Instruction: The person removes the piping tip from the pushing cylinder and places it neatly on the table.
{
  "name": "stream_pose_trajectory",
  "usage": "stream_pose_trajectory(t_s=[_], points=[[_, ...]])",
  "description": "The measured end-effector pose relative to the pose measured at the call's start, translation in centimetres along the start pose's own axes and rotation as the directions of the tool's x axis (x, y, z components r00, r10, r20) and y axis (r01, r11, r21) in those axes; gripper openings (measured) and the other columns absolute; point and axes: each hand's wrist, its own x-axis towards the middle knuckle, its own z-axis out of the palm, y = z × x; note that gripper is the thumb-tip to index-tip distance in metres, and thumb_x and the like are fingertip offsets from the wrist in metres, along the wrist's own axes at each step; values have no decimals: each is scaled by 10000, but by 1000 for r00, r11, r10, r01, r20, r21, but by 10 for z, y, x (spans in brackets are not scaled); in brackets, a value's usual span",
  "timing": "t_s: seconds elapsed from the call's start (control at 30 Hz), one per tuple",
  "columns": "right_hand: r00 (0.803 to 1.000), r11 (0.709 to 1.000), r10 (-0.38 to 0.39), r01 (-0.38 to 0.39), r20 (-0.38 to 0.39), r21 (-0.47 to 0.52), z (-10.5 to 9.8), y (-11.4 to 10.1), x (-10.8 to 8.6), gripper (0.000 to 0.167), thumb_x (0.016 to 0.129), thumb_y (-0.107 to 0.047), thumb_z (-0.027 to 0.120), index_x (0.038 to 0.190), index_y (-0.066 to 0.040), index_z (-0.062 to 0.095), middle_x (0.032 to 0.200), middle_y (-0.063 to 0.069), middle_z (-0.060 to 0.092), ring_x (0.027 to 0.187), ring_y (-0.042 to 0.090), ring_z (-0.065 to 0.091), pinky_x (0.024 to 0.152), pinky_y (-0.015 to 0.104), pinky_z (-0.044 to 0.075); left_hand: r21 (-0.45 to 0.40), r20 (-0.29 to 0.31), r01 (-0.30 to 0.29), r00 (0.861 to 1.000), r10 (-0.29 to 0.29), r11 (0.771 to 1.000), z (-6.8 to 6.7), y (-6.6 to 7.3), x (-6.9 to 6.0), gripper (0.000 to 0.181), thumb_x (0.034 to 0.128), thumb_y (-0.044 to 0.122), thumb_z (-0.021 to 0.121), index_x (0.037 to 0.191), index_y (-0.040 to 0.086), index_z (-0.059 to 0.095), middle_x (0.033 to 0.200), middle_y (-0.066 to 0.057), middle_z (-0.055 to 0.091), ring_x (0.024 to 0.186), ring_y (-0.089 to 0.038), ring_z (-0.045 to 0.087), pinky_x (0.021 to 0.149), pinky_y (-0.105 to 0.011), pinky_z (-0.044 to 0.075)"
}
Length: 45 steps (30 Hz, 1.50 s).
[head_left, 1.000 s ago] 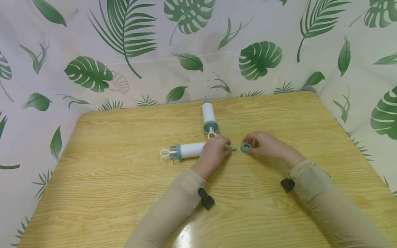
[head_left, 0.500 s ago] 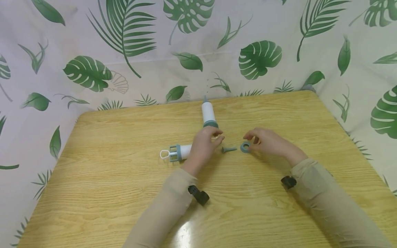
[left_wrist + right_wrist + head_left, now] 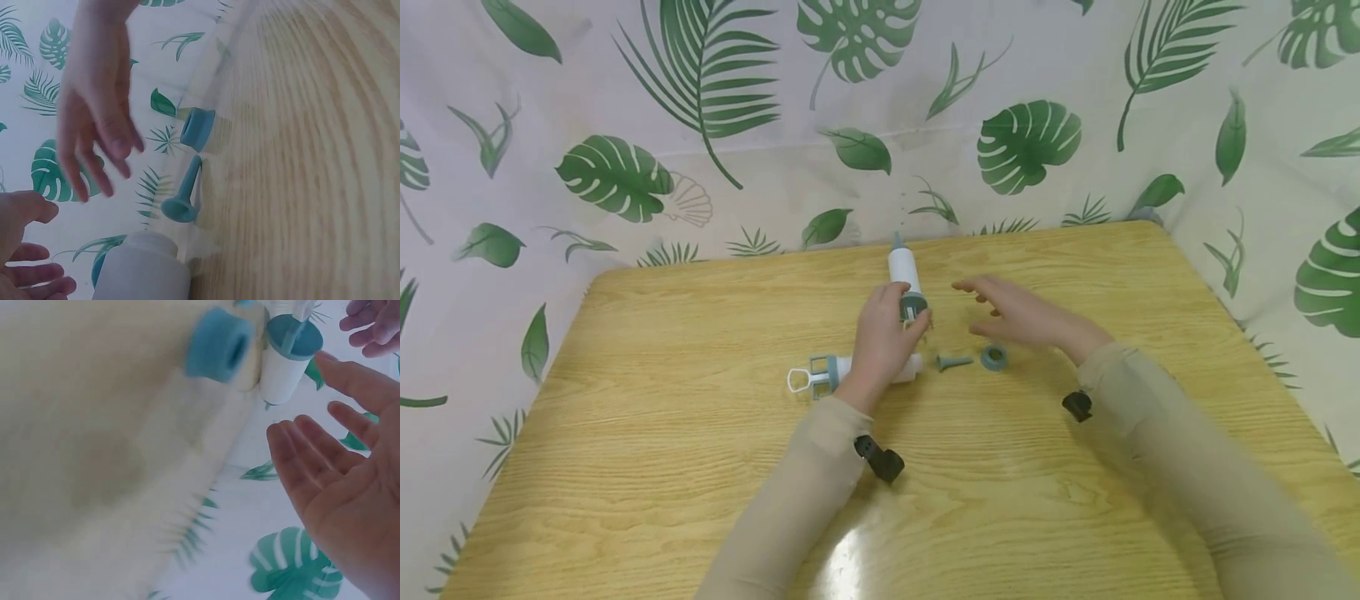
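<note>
A white syringe (image 3: pixel 903 268) with a teal nozzle and collar lies at the back, its plunger handle toward me. My left hand (image 3: pixel 882 329) is spread over that handle end, thumb and fingers apart; whether it touches is hidden. Under the hand and wrist lies a second white syringe (image 3: pixel 908 369), its front end bare. A teal nozzle (image 3: pixel 955 362) and a teal ring (image 3: pixel 994 357) lie to its right, both also visible in the left wrist view. My right hand (image 3: pixel 1026 312) hovers behind the ring, fingers extended and holding nothing in the right wrist view.
The wooden table (image 3: pixel 647 467) extends on all sides of the parts. Its back edge meets a leaf-patterned cloth (image 3: pixel 760 150) close to the far syringe's tip. Black wrist cameras (image 3: pixel 880 459) hang beneath both sleeves.
My left hand has let go of the teal nozzle, leaving it on the table, and moved back toward the far syringe. My right hand has released the teal ring and moved back and left.
</note>
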Motion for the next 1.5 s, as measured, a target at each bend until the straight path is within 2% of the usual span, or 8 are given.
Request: stream_pose_trajectory(t_s=[0.2, 0.27, 0.53, 0.77, 0.87, 1.03, 1.23, 1.5], points=[[990, 972, -140, 139, 6, -188, -14, -12, 43, 651, 860, -45, 701, 1418, 22, 371, 1391, 259, 383, 1267, 424, 379, 1022, 534, 355, 62, 44, 82, 995, -85, 995, 3, 3, 10, 627, 910, 353, 648, 1378, -2, 428, 1261, -147, 508, 1088, -243, 526, 886, -343, 477], [989, 959, -146, 148, 28, -243, -17, -14, 59, 653, 853, -22, 701, 1417, 24, 376, 1408, 268, 365, 1288, 431, 356, 1037, 532, 337, 88, 52, 104, 993, -109, 991, 6, 2, 15, 659, 905, 378, 648, 1387, -6, 414, 1253, -148, 506, 1074, -241, 522, 868, -347, 478], [996, 923, 6, 28, 88, -385, -26, -16, 110, 599, 878, 92, 599, 1427, -24, 391, 1459, 216, 343, 1334, 395, 318, 1067, 501, 316, 132, 103, 212, 969, -226, 968, 11, 4, 27, 757, 882, 469, 643, 1404, 0, 356, 1219, -162, 474, 1061, -275, 499, 835, -374, 475], [986, 900, 117, -55, 120, -431, -14, -5, 141, 604, 919, 160, 388, 1459, -111, 376, 1513, 128, 318, 1352, 370, 308, 1092, 515, 268, 133, 129, 259, 953, -275, 957, 14, 2, 31, 748, 876, 438, 665, 1372, -20, 344, 1136, -166, 479, 979, -263, 510, 797, -364, 479], [977, 900, 159, -84, 143, -427, -8, 0, 149, 570, 968, 90, 373, 1484, -152, 346, 1543, 92, 271, 1383, 346, 260, 1109, 514, 228, 113, 139, 280, 946, -294, 953, 15, 1, 32, 722, 874, 408, 678, 1351, -22, 349, 1120, -172, 487, 967, -269, 518, 794, -373, 484], [977, 898, 156, -79, 147, -434, -3, 1, 154, 465, 1013, -31, 388, 1469, -118, 373, 1510, 130, 326, 1360, 365, 293, 1101, 512, 247, 121, 140, 304, 937, -319, 945, 17, -1, 36, 685, 876, 396, 679, 1329, -17, 371, 1115, -179, 508, 976, -287, 538, 785, -387, 497], [990, 885, 111, -56, 92, -462, -2, 5, 152, 491, 913, 68, 524, 1386, -61, 483, 1383, 208, 440, 1246, 407, 402, 1035, 509, 347, 168, 159, 314, 927, -340, 934, 18, -3, 38, 592, 883, 419, 664, 1237, -14, 467, 1023, -141, 547, 897, -244, 556, 704, -337, 502], [994, 890, 93, -56, 61, -452, -4, 13, 143, 411, 940, 43, 523, 1328, -86, 567, 1226, 207, 530, 1119, 380, 490, 968, 473, 411, 138, 191, 286, 932, -309, 948, 20, -5, 37, 495, 905, 404, 641, 1162, -1, 522, 949, -105, 576, 782, -198, 570, 602, -290, 488]])
